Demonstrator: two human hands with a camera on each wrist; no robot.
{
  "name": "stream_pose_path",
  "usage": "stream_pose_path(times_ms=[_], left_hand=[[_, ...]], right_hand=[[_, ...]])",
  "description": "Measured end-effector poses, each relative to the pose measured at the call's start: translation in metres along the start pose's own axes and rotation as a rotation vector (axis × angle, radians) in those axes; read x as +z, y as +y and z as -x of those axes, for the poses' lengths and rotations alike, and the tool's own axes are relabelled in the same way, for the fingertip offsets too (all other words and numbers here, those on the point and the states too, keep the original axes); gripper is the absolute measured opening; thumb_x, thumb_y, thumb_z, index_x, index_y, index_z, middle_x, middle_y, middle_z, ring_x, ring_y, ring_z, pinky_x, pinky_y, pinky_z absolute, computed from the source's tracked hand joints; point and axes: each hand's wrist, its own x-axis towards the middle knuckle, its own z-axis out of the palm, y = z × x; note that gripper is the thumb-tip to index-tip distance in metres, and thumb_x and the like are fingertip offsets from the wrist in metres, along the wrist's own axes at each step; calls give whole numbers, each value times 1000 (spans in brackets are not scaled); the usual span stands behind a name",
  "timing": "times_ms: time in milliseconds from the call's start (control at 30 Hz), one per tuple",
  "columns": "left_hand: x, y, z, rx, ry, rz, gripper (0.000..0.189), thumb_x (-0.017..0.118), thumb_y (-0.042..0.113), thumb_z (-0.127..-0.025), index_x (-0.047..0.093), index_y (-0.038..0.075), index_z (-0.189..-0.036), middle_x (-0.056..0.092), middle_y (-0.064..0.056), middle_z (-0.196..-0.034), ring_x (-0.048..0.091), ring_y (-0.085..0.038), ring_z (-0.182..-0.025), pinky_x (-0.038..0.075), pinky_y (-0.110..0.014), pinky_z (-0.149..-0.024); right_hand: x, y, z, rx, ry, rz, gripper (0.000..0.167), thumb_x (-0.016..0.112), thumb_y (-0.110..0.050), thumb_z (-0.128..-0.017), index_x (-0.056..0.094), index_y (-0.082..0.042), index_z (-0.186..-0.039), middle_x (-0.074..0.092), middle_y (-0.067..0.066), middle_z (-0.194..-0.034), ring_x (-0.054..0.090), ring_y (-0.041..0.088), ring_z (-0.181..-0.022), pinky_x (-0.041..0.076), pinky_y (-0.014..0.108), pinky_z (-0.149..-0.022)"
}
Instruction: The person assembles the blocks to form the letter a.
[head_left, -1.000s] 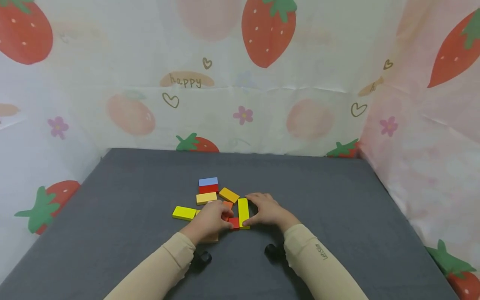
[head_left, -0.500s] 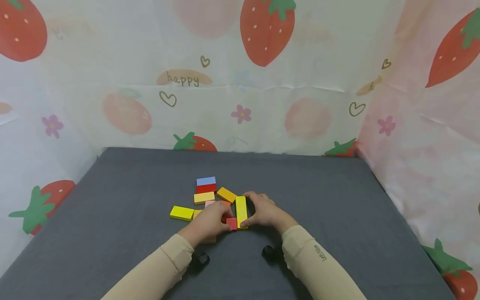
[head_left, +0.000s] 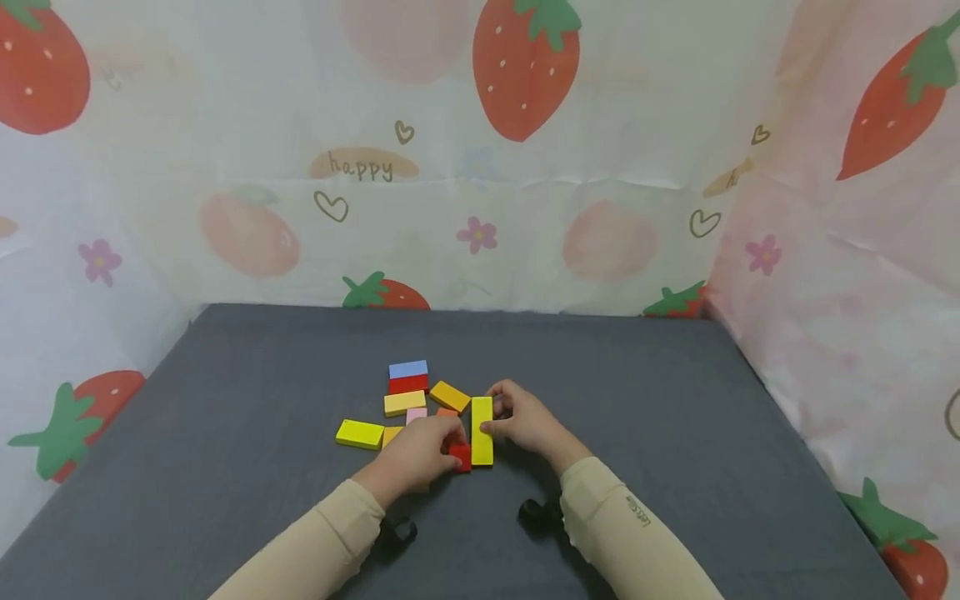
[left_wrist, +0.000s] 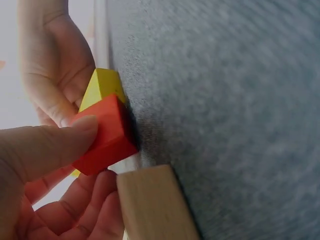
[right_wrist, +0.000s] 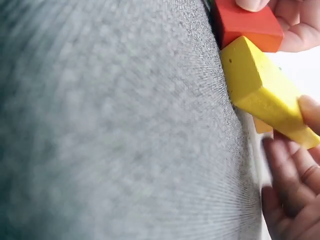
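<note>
Red block (left_wrist: 111, 127), longer yellow block (right_wrist: 262, 92)

11 blks (head_left: 482, 431) visible, incl. 2 red blks (head_left: 461, 459) & 1 blue blk (head_left: 407, 368), + 2 sleeves (head_left: 303, 537).

The right thumb (head_left: 495, 427) has moved forward along the yellow block (head_left: 482, 447).

In the head view, between ten and eleven o'clock of the centre, the word "happy" (head_left: 362, 167) stands in handwritten letters on a tan oval (head_left: 403, 167) of the printed cloth (head_left: 525, 196). Toward two o'clock, a second tan patch (head_left: 713, 187) shows an "h", the rest unclear. Near five o'clock, dark lettering (head_left: 637, 510) on the right sleeve (head_left: 645, 542) seems to start "Lets"; its ending is too small to read.
</note>
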Motion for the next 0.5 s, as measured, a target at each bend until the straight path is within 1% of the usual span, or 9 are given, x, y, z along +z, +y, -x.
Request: stream_pose_path(times_ms=[67,233,300,500], left_hand=[[-1,0,1,6,6,1,18,78,16,-82,64,18,-94,63,5,-85,54,-15,-78,53,-32,-77],[-3,3,-1,9,10,39,18,78,19,-82,65,20,-95,63,5,-87,55,-15,-78,53,-32,-79],[-4,5,-3,7,9,65,18,78,20,-82,66,20,-95,65,5,-88,56,-15,-79,54,-32,-79],[-3,18,-9,-5,-8,141,17,78,22,-82,67,22,-96,66,5,-90,57,-15,-81,52,-29,-73]], right_hand=[[1,-1,0,5,14,-36,38,73,-15,-87,52,-12,-118,63,7,-92,54,20,-74,46,29,-67],[-3,-5,3,31,35,-110,36,72,-10,-87,53,-12,-117,62,10,-94,59,20,-77,56,30,-72],[-9,-7,5,41,50,-130,36,72,-9,-87,53,-12,-118,62,10,-95,61,20,-78,58,32,-74],[-33,-6,11,57,109,-153,37,71,-9,-87,53,-12,-120,61,12,-97,61,22,-82,58,34,-77]])
